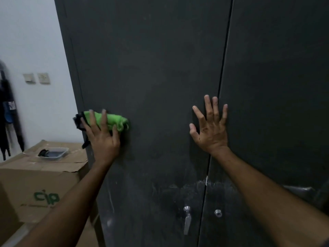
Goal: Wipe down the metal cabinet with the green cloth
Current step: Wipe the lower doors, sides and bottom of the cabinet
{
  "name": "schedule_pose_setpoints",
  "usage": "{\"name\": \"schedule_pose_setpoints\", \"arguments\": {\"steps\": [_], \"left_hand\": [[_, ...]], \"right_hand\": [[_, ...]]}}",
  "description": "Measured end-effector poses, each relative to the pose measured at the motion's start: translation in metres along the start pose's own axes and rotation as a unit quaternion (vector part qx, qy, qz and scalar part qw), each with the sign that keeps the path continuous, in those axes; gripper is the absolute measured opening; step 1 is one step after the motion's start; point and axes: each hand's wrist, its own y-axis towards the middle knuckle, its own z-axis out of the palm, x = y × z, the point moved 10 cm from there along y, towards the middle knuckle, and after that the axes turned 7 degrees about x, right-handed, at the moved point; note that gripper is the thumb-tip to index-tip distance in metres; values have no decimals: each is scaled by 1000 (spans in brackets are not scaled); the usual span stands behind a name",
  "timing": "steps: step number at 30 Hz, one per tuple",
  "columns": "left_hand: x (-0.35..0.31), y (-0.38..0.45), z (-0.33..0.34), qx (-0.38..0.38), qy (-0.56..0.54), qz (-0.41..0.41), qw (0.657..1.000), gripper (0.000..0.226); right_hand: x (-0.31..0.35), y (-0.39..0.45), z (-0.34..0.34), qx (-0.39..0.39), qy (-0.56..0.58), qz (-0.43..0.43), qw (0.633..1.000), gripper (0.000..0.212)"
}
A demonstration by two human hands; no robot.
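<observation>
A tall dark metal cabinet (pixel 151 65) with two doors fills most of the view. My left hand (pixel 102 136) presses a bunched green cloth (pixel 114 120) with dark trim flat against the left door, close to the cabinet's left edge. Its fingers lie spread over the cloth. My right hand (pixel 210 127) rests flat on the left door with fingers spread, just left of the gap between the doors. Lower down, the doors show pale dusty smears (pixel 192 189).
A metal handle (pixel 187 220) and a round lock (pixel 218 213) sit low by the door gap. Left of the cabinet stands a cardboard box (pixel 35 175) with a clear plastic tray (pixel 53 153) on top. Dark items (pixel 7 111) hang on the white wall by two wall plates (pixel 36 78).
</observation>
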Motion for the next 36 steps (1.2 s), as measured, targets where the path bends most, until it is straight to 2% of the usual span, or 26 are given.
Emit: {"name": "schedule_pose_setpoints", "arguments": {"steps": [1,2,3,5,6,7,8,9,12,14,17,19,23,25,27,29,31,33,36], "left_hand": [[-4,10,-1,-27,-39,-65,997,63],[-15,14,1,-39,-63,-93,993,63],[-32,12,7,-32,-56,-69,996,64],[-63,-15,31,22,5,85,996,64],[-67,-39,41,52,37,168,984,63],[-57,-63,47,75,61,221,971,61],[-38,-82,48,88,79,239,964,60],[-14,-91,44,90,91,228,965,60],[50,-73,16,57,58,82,993,64],[51,-48,6,19,24,31,999,64],[7,-34,17,-4,8,72,997,64],[-15,-61,40,22,22,133,991,64],[5,-129,59,67,77,224,969,62],[33,-113,40,39,68,174,982,62],[54,-75,18,-11,19,50,998,62],[36,-46,13,-50,-19,1,999,62],[-4,-46,25,-48,-13,51,997,61],[-22,-77,49,-16,13,121,992,60],[0,-132,66,19,54,155,986,65]], "right_hand": [[0,0,1,-2,0,-1,1000,70],[-1,0,1,-5,1,0,1000,70],[-1,-1,1,-7,2,0,1000,70],[-1,-1,0,-13,1,-5,1000,69],[-1,-1,0,-15,0,-7,1000,68],[-1,-1,-1,-17,0,-6,1000,68],[-1,-1,-2,-20,1,-6,1000,67],[-1,-2,-3,-24,1,-5,1000,67],[1,-2,-4,-35,4,-5,999,65],[1,-3,-5,-39,2,-4,999,65],[1,-4,-5,-51,-4,-4,999,65],[1,-4,-7,-56,-6,-1,998,64],[0,-4,-9,-63,4,-3,998,64],[-1,-5,-9,-63,9,-9,998,63],[-1,-6,-8,-66,10,-11,998,63],[0,-6,-8,-71,9,-12,997,63],[1,-6,-11,-74,17,-10,997,63],[1,-6,-14,-71,29,-7,997,62],[3,-13,-21,-70,59,-6,996,59]]}}
